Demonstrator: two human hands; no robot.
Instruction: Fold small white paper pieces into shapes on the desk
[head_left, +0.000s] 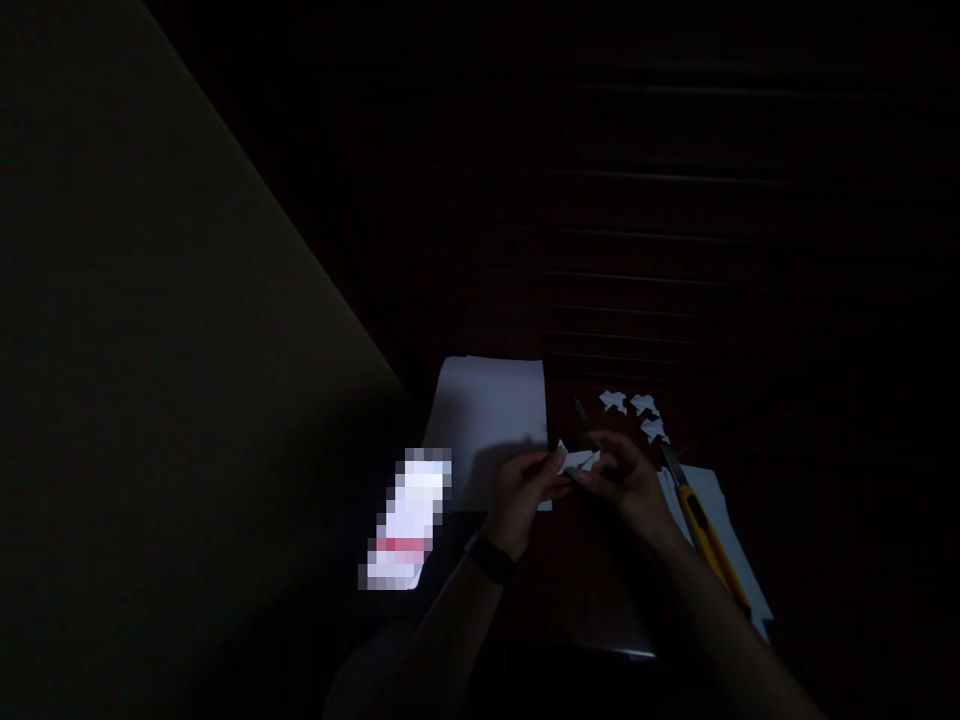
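The scene is very dark. My left hand [523, 492] and my right hand [628, 482] meet over a dark table and both pinch a small folded piece of white paper [579, 461] between their fingertips. A dark band sits on my left wrist. Three small folded white paper figures [634, 412] lie just beyond my right hand.
A white sheet of paper [491, 410] lies beyond my left hand. A yellow utility knife [705, 535] rests on more white paper [731, 540] to the right of my right forearm. A bright blurred rectangle [411, 520] glows at the left. A dim pale wall [135, 350] fills the left side.
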